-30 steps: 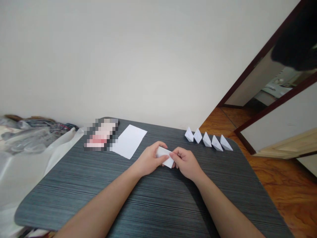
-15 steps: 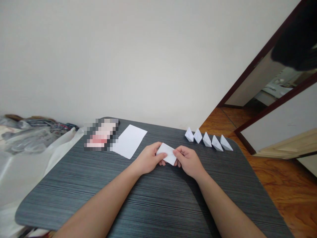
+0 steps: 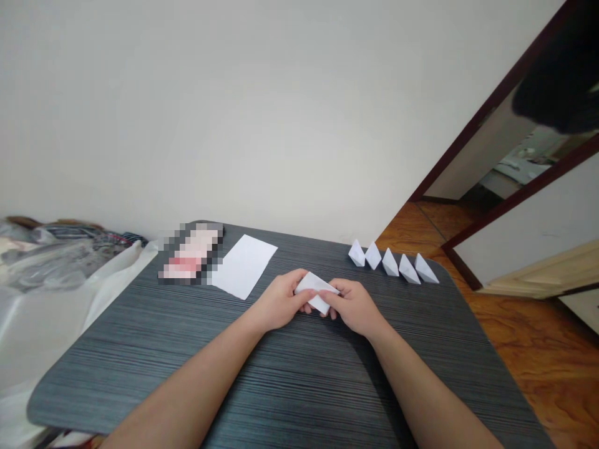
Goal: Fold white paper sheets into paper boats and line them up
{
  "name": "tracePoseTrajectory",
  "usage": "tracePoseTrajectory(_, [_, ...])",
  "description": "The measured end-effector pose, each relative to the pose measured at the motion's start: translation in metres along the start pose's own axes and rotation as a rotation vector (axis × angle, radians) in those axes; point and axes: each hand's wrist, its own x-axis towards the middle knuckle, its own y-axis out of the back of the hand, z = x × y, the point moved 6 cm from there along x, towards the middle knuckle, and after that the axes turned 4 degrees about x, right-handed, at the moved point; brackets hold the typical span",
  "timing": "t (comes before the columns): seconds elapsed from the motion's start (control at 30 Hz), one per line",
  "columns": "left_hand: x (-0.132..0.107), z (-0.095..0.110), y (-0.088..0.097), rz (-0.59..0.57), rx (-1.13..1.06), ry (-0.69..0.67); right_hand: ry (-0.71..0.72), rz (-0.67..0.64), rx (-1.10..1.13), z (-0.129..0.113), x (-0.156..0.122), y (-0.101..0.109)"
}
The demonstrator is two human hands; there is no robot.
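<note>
Left hand point(image 3: 281, 302) and right hand point(image 3: 354, 307): fingers pinching folded paper point(image 3: 318, 282), thumbs on top. Flat sheet point(image 3: 246, 267) left of folded paper, five pointed paper shapes point(image 3: 390, 263) to its right.

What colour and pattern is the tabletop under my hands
The tabletop is dark grey with fine streaky lines, best seen in the head view.

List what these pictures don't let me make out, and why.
Head view:
Folded paper, underside: faces away; edges partly covered by left hand and right hand.
Item at left: masked by pixel blocks.
Left corner of the sheet: covered by those blocks.
Dark shape, upper right: blurred, cut by the right edge.
</note>
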Motion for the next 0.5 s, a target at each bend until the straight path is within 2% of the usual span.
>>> tracePoseTrajectory(0.2, [0.003, -0.012, 0.004, 0.057, -0.033, 0.014, -0.017, 0.043, 0.034, 0.004, 0.002, 0.007])
tracePoseTrajectory(0.4, [0.004, -0.012, 0.003, 0.056, -0.161, 0.004, -0.001, 0.033, 0.030, 0.006, 0.002, 0.007])
tracePoseTrajectory(0.5, [0.005, -0.013, 0.004, 0.053, -0.216, 0.012, 0.027, 0.067, 0.021, 0.007, 0.002, 0.010])
